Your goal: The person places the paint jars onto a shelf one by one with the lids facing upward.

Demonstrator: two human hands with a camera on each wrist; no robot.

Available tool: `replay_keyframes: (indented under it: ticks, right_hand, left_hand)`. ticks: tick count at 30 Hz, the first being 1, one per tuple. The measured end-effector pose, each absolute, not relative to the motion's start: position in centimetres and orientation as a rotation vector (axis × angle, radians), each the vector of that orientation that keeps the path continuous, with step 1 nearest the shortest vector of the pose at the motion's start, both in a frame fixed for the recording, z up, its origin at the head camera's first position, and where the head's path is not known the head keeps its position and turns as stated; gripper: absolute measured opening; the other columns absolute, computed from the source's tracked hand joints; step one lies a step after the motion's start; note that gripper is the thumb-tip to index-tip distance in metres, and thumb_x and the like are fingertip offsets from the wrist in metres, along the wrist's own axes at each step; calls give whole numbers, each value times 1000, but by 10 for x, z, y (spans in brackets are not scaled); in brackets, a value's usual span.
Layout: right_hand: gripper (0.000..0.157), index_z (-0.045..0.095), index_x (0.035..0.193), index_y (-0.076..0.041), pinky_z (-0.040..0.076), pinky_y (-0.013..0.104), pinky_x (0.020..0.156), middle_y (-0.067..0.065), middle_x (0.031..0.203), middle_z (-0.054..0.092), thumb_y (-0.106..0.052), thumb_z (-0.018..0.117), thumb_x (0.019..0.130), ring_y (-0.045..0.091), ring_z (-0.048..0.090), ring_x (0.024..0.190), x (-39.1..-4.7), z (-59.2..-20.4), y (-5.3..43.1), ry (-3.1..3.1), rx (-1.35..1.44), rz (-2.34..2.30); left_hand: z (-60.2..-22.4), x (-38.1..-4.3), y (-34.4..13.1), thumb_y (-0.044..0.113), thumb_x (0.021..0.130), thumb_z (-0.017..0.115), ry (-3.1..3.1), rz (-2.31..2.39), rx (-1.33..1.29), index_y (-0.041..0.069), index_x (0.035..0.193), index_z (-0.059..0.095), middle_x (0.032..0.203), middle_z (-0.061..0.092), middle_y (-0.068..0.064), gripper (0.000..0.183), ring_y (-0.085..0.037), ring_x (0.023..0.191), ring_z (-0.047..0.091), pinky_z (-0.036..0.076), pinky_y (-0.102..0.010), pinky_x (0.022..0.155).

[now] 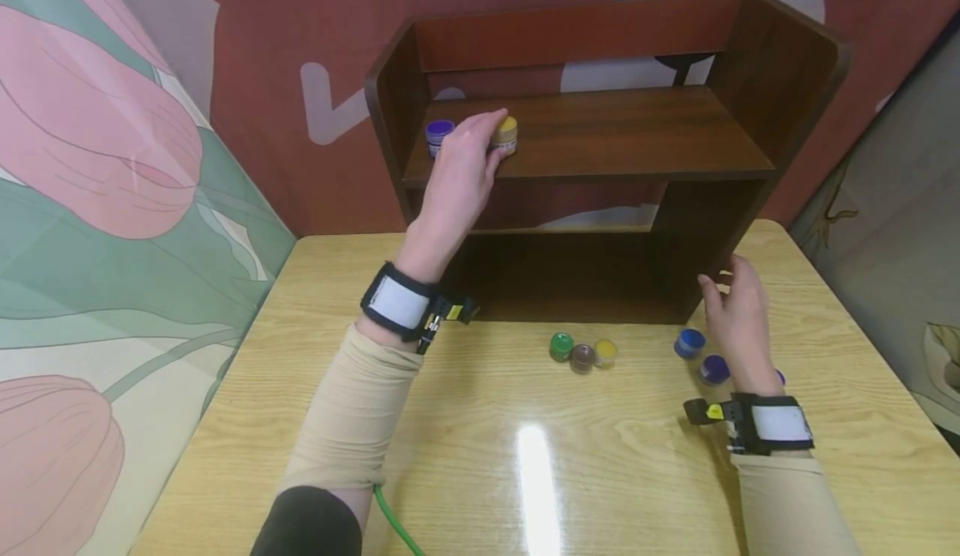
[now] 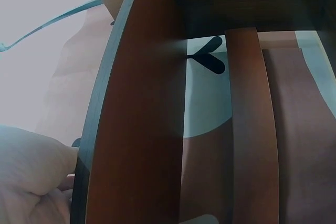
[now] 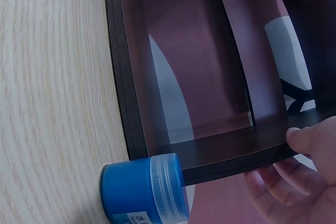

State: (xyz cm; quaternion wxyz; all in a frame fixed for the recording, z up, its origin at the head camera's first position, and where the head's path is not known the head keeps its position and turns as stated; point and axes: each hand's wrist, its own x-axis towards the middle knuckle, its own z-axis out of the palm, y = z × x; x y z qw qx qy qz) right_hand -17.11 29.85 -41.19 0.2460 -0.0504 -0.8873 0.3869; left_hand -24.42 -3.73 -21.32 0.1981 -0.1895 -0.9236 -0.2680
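Observation:
My left hand [image 1: 491,137] reaches onto the upper board of a dark wooden shelf unit [image 1: 615,135] and grips a small yellow-lidded jar [image 1: 507,132] that stands there. A purple-lidded jar [image 1: 438,133] stands just left of it. The left wrist view shows only the shelf's side panel [image 2: 136,129] and part of my hand [image 2: 26,177]; the jar is hidden there. My right hand [image 1: 723,283] hovers empty by the shelf's lower right corner, fingers loosely curled, with the fingertips [image 3: 310,140] at the panel edge. A blue jar [image 1: 688,343] [image 3: 142,190] sits on the table just left of it.
On the light wooden table [image 1: 480,456] in front of the shelf stand a green jar [image 1: 561,346], a brown jar [image 1: 582,358] and a yellow jar [image 1: 604,353] in a cluster. Another blue-purple jar [image 1: 713,368] stands by my right wrist. Patterned walls close in behind and left.

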Motion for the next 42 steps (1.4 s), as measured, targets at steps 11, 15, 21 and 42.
replay_keyframes:
  ticks: [11,15,21,42]
  right_hand:
    - [46,42,137,7,49,63,88,32,128,51,-20,49,101,49,52,114,-171,-412,298,-2408,-132,1057]
    - [46,42,137,6,49,63,88,31,129,51,-20,49,101,49,53,114,-171,-412,298,-2410,-130,1055]
    - [46,42,139,5,49,63,88,31,130,51,-21,49,101,48,53,115,-171,-412,299,-2414,-129,1059]
    - [47,41,140,5,49,63,88,31,131,50,-22,48,101,47,52,115,-171,-412,299,-2419,-124,1068]
  left_hand:
    - [-213,-244,-36,17,94,61,-2589,-749,-515,8,144,50,144,55,-9,52,-19,135,49,37,-25,111]
    - [-214,-244,-36,17,94,61,-2585,-751,-514,8,144,50,144,55,-9,52,-19,135,49,37,-25,111]
    - [-214,-244,-37,16,94,61,-2563,-749,-536,6,144,50,143,56,-11,52,-20,134,50,37,-25,111]
    - [-214,-242,-36,16,95,59,-2560,-740,-530,5,144,49,144,55,-12,52,-22,134,50,37,-26,111]
